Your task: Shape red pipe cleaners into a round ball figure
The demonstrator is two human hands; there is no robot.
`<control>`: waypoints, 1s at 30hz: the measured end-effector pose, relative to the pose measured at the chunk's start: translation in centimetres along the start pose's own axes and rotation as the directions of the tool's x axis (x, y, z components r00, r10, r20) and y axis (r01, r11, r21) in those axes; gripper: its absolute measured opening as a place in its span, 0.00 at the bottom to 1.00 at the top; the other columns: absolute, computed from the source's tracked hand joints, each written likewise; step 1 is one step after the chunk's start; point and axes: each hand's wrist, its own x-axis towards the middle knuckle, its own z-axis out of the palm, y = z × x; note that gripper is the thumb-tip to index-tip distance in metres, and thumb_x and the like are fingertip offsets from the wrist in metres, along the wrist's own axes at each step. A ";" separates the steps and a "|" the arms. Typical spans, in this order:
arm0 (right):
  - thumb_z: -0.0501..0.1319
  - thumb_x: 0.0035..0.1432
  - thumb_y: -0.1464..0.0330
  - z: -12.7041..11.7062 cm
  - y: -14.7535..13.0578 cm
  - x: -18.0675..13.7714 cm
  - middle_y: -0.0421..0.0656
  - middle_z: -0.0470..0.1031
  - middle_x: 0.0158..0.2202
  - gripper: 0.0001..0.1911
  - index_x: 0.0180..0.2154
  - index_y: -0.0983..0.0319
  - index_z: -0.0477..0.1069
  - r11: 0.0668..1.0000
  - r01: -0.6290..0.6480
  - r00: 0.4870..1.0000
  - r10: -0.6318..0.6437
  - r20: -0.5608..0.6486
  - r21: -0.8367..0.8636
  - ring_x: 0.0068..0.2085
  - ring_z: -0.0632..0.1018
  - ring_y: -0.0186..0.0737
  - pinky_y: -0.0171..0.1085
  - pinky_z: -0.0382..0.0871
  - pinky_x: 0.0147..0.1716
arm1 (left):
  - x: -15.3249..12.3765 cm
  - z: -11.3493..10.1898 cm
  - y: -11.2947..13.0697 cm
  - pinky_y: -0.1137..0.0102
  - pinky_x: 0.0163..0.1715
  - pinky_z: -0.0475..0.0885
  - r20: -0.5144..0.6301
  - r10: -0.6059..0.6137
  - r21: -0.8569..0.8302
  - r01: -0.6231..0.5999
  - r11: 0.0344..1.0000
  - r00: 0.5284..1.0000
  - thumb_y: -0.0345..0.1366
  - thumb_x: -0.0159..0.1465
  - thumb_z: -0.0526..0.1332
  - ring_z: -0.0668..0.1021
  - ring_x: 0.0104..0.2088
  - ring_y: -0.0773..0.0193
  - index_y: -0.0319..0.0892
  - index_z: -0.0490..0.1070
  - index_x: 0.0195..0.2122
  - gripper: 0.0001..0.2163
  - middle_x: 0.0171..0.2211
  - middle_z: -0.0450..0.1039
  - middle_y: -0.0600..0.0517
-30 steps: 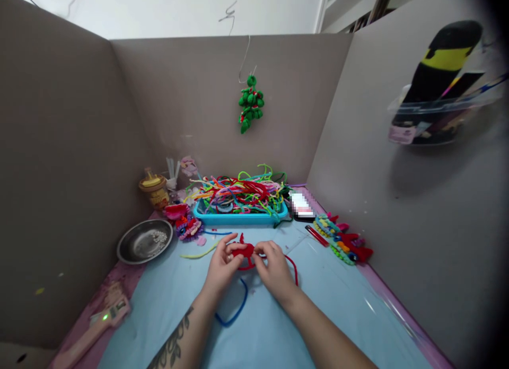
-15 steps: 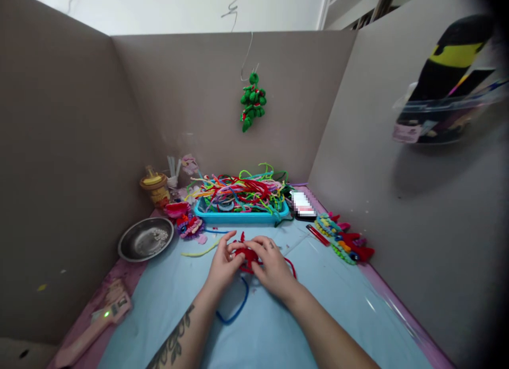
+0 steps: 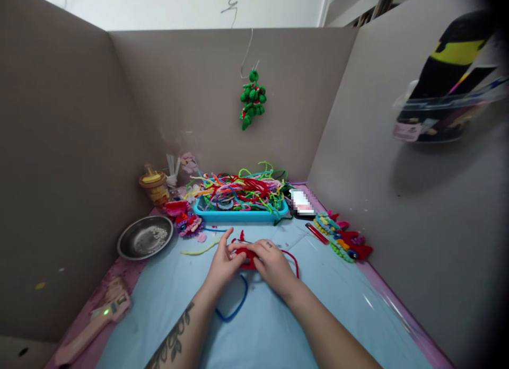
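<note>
The left hand's (image 3: 222, 264) thumb and fingertips are closed narrowly on a red fuzzy piece (image 3: 248, 260), its index finger raised clear; the right hand (image 3: 274, 264) curls over the same piece, thumb low, fingers bent on top. The piece looks flat and compact, mostly covered, at the dial's centre. From there, a red stem (image 3: 295, 259) bends at three o'clock, a blue stem (image 3: 243, 302) curves near six, and a heaped blue tray (image 3: 240, 217) sits at twelve.
</note>
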 end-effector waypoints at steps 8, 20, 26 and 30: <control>0.53 0.62 0.74 -0.2 0.2 -0.1 0.46 0.75 0.34 0.12 0.44 0.61 0.71 0.985 0.136 0.983 -0.148 -0.112 -0.103 0.37 0.72 0.42 0.40 0.69 0.37 | -0.2 0.2 1.0 0.70 0.32 0.70 -0.066 -0.006 -0.021 0.004 1.000 0.998 0.36 0.47 0.71 0.78 0.29 0.64 0.40 0.50 0.59 0.42 0.36 0.77 0.45; 0.52 0.60 0.75 -0.7 -0.5 -0.2 0.45 0.74 0.31 0.11 0.36 0.60 0.72 0.953 0.201 0.947 -0.248 -0.202 -0.224 0.34 0.71 0.41 0.40 0.66 0.35 | -0.2 0.1 1.0 0.71 0.32 0.70 -0.056 0.034 -0.053 -0.037 0.998 0.998 0.36 0.49 0.69 0.77 0.29 0.66 0.40 0.53 0.57 0.36 0.36 0.77 0.47; 0.55 0.59 0.72 -0.4 0.2 -0.1 0.45 0.72 0.35 0.06 0.38 0.60 0.67 0.996 -0.003 0.924 0.039 -0.382 0.094 0.39 0.71 0.43 0.42 0.66 0.39 | -0.9 0.3 1.4 0.69 0.37 0.72 -0.087 0.308 0.187 -0.289 0.939 0.947 0.36 0.56 0.64 0.79 0.36 0.63 0.44 0.56 0.55 0.26 0.36 0.76 0.49; 0.56 0.57 0.70 -1.0 -0.5 0.1 0.44 0.71 0.32 0.05 0.31 0.60 0.71 0.983 -0.091 0.905 0.149 -0.397 0.160 0.38 0.70 0.43 0.43 0.64 0.40 | -1.4 0.0 0.7 0.66 0.41 0.72 -0.030 0.484 0.421 -0.428 0.800 0.875 0.33 0.60 0.59 0.78 0.41 0.62 0.45 0.57 0.55 0.22 0.40 0.76 0.48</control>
